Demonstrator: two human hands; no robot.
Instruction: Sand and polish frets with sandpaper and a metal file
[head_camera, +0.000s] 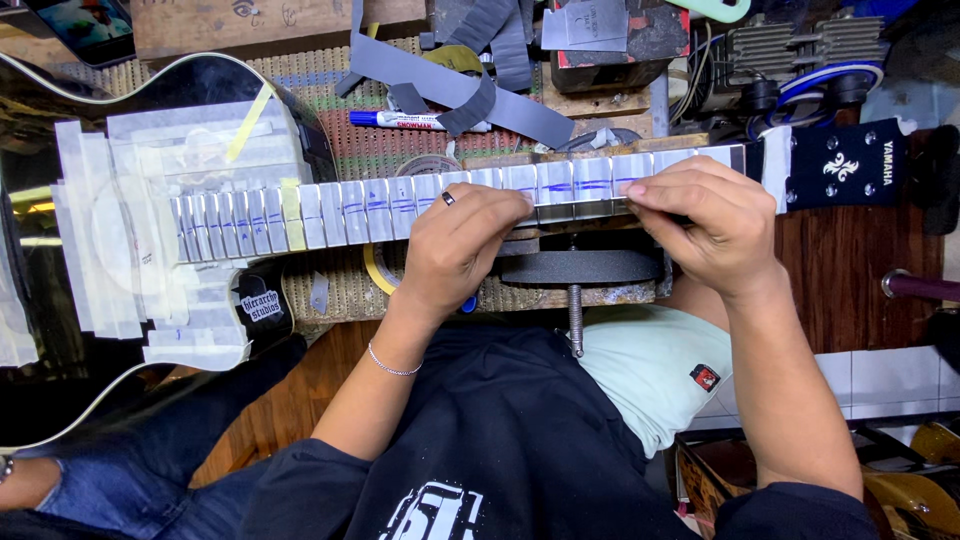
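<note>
Black acoustic guitar's long neck (380, 205), its fretboard covered in pale masking-tape strips with blue pen marks, lies flat across the tabletop (860, 270), headstock to the right. Left hand (455, 250), ring on one finger, presses fingertips down on the taped fretboard mid-neck. Right hand (705, 225) pinches the neck edge nearer the headstock, fingers curled. Black round-topped neck support (580, 268) sits under the neck between the hands. Blue-capped white marker (400, 119) lies behind on a woven mat (385, 150), beside grey tape strips (450, 85).
</note>
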